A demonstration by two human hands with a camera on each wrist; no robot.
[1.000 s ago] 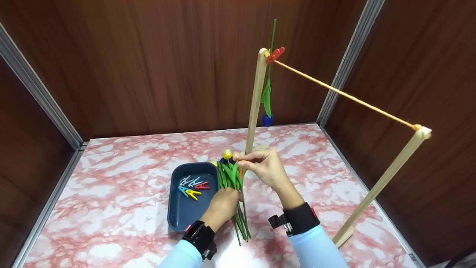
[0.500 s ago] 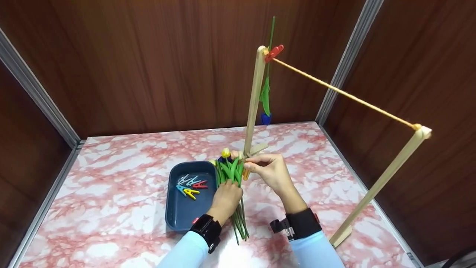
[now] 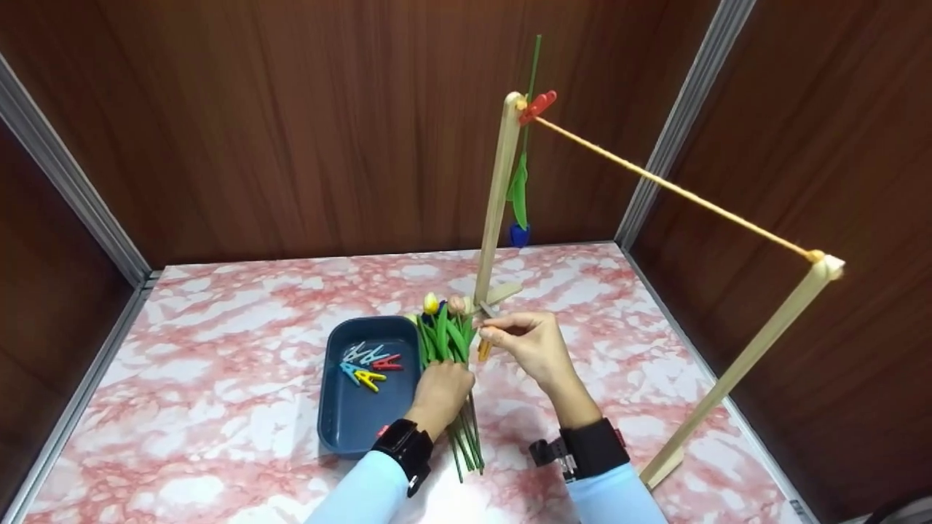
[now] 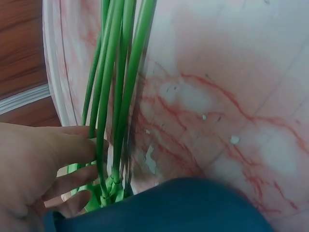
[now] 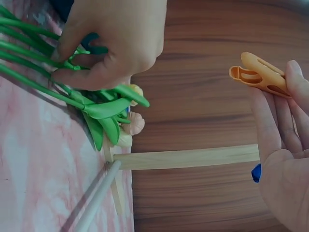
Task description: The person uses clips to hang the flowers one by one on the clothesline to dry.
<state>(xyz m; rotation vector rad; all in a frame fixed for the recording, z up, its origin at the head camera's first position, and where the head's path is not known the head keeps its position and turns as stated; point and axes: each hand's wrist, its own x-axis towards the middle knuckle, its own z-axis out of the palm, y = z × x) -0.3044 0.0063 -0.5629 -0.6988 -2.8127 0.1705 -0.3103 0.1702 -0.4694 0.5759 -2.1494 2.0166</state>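
Observation:
A bunch of artificial tulips (image 3: 445, 338) with green stems and yellow, pink and blue heads lies on the marbled table. My left hand (image 3: 443, 389) is over the bunch, pinching at the stems just below the leaves; several green stems (image 4: 113, 72) run past its fingers in the left wrist view. Right of the blossoms, my right hand (image 3: 535, 349) holds an orange clothespin (image 5: 260, 75) between thumb and fingers, raised off the table. A blue tulip (image 3: 519, 233) hangs head down from the rope (image 3: 677, 188), clipped by a red clothespin (image 3: 537, 107) beside the far post.
Left of the tulips stands a dark blue tray (image 3: 325, 407) with several clothespins (image 3: 370, 378) inside. Two wooden posts, a far post (image 3: 496, 211) and a near post (image 3: 743, 378), carry the rope. Brown wood-grain panels enclose the table.
My right hand has drawn slightly right and down from the blossoms with the orange clothespin, uncovering the pink tulip head. My left hand has shifted its hold on the stems.

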